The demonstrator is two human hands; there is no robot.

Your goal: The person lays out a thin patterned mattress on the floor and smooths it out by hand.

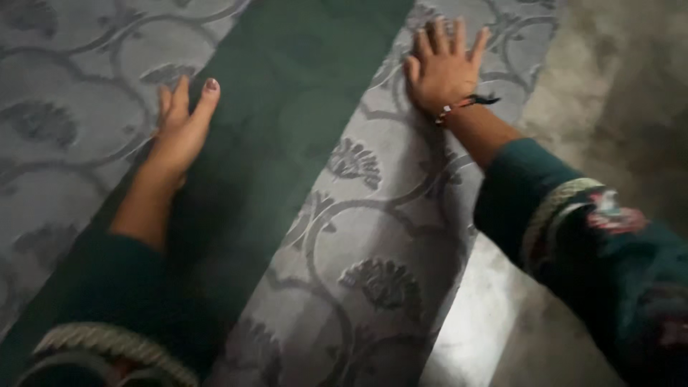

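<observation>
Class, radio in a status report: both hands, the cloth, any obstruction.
Left hand flat on green band. Right hand spread flat on grey patterned cloth. Nothing lying on the cloth.

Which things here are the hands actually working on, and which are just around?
In use: left hand and right hand, both flat on the carpet.
Just around: floor, wrist thread, sleeves.
</observation>
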